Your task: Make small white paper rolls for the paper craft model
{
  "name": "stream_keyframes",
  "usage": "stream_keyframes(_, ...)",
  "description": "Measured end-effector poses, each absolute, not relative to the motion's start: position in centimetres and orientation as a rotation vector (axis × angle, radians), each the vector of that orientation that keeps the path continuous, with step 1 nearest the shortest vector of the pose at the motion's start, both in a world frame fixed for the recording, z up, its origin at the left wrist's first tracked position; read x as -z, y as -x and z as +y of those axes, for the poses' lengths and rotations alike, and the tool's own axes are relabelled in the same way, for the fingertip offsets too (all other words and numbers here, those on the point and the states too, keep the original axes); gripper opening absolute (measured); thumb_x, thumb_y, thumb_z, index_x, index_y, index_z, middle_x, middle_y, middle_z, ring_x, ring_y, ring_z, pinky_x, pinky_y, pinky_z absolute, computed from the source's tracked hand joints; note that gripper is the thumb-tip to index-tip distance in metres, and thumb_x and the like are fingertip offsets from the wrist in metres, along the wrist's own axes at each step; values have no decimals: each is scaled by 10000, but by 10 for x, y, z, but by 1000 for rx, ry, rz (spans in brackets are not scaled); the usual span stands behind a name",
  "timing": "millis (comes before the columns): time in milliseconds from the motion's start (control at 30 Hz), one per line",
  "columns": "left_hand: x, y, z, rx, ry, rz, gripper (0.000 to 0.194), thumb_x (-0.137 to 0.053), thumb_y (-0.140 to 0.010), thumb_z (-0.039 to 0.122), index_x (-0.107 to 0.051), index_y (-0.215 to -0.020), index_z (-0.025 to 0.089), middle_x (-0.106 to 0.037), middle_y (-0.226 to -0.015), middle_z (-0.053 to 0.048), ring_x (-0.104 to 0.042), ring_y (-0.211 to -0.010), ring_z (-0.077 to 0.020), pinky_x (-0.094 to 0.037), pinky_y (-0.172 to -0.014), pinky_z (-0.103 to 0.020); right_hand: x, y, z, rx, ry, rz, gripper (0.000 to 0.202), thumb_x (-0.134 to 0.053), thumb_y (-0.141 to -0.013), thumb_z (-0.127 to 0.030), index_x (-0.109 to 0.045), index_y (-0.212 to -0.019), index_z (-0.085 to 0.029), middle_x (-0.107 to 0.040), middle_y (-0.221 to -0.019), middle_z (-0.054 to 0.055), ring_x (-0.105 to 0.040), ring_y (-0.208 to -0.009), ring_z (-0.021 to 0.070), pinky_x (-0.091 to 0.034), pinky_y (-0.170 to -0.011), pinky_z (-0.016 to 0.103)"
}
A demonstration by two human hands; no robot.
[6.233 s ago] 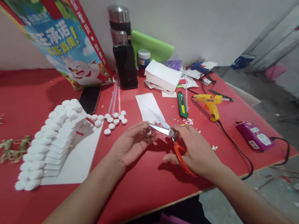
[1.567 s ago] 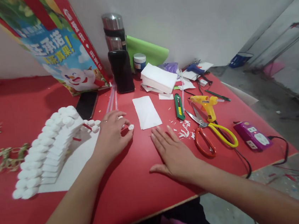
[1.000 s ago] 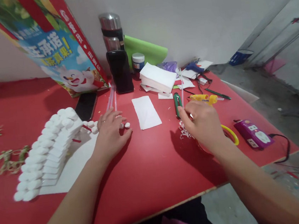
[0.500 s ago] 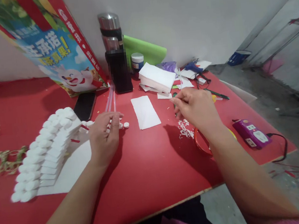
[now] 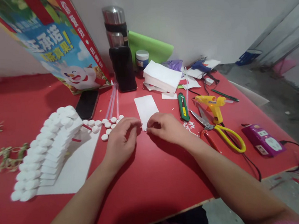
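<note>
A small white paper sheet [image 5: 146, 107] lies on the red table in front of me. My left hand [image 5: 124, 137] is at its lower left corner, thumb and fingers drawn together; what they hold, if anything, is too small to tell. At the lower right edge of the sheet is my right hand [image 5: 167, 128], its fingers pinched, with their contents hidden. Several round white pieces [image 5: 107, 125] lie just beyond my left hand. Farther left, a curved stepped structure of white discs and folded cards [image 5: 46, 151] stands on a white sheet [image 5: 83, 169].
Right of my hands are a green cutter [image 5: 183, 107], yellow-handled scissors [image 5: 231, 137], a yellow glue gun [image 5: 214, 105] and a purple power box [image 5: 264, 140]. Behind stand a paper stack [image 5: 162, 75], a black phone [image 5: 123, 69], a flask [image 5: 114, 19] and a colourful bag [image 5: 72, 63].
My right hand has moved left from beside the cutter to the paper sheet. My left hand has shifted right to the sheet's corner, uncovering the round pieces. The view has shifted slightly.
</note>
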State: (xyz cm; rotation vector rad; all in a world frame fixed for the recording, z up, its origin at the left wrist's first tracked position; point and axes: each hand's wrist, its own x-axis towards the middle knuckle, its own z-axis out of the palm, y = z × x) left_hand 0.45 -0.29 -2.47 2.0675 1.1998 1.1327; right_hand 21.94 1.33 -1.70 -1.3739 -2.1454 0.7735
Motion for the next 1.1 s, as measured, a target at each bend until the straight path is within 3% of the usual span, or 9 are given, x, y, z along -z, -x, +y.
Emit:
stream_keyframes(133, 33, -4, 3, -1057, -1994, 1109, 282, -471, -980, 97, -720, -1060, 202, -751, -1105, -85, -733, -977, -199, -645, -886, -378, 13, -206, 9, -564, 1474, -2381, 110, -670, -958, -206, -706, -1039, -139, -671, -1078, 121, -623, -915, 219, -452, -790, 322)
stream_keyframes(267, 37, -4, 5, -1060, -1914, 1097, 269, -483, -975, 118, -725, -1055, 202, -739, -1140, -98, -746, -1005, -206, -678, -920, -417, 13, -208, 13, -541, 1512, -2430, 131, -557, -998, -138, -677, -948, -153, -659, -1017, 101, -581, -813, 187, -405, -731, 304)
stream_keyframes(367, 36, -4, 3, -1078, -1871, 1092, 263, -490, -979, 128, -722, -1081, 200, -731, -1151, -104, -756, -1030, -213, -687, -939, -431, 12, -212, 15, -573, 1503, -2399, 143, -551, -974, -93, -660, -910, -162, -661, -984, 88, -582, -822, 182, -399, -740, 295)
stream_keyframes(500, 32, -4, 1, -1136, -1884, 1105, 262, -492, -977, 115, -718, -1081, 195, -722, -1140, -99, -759, -1014, -207, -696, -926, -420, 11, -211, 13, -541, 1552, -2371, 52, -653, -926, -193, -663, -961, -156, -669, -999, 97, -580, -810, 194, -380, -702, 301)
stream_keyframes(600, 31, -5, 0, -1168, -1882, 1102, 249, -500, -985, 125, -716, -1088, 192, -713, -1149, -97, -762, -986, -195, -700, -916, -404, 14, -210, 14, -499, 1576, -2337, 60, -628, -918, -155, -682, -941, -142, -683, -983, 114, -572, -784, 197, -363, -689, 312)
stream_keyframes(800, 32, -4, 0, -1199, -1881, 1094, 208, -521, -1005, 144, -712, -1070, 191, -707, -1149, -98, -757, -987, -193, -706, -887, -385, 20, -221, 25, -664, 1530, -2143, 131, -626, -900, -90, -732, -857, -155, -749, -893, 69, -649, -799, 174, -456, -753, 281)
stream_keyframes(967, 34, -3, -1, -1195, -1856, 1083, 202, -518, -1015, 158, -707, -1072, 204, -704, -1161, -94, -760, -983, -204, -710, -877, -405, 19, -228, 25, -860, 1499, -1919, 182, -621, -862, -82, -722, -738, -169, -737, -756, 25, -659, -718, 157, -463, -702, 277)
stream_keyframes(1100, 32, -4, -2, -1196, -1863, 1096, 226, -505, -1003, 135, -709, -1069, 206, -704, -1156, -89, -758, -990, -200, -708, -898, -411, 21, -230, 27, -930, 1496, -1882, 181, -610, -867, -89, -723, -756, -176, -701, -671, -9, -634, -630, 138, -457, -658, 267)
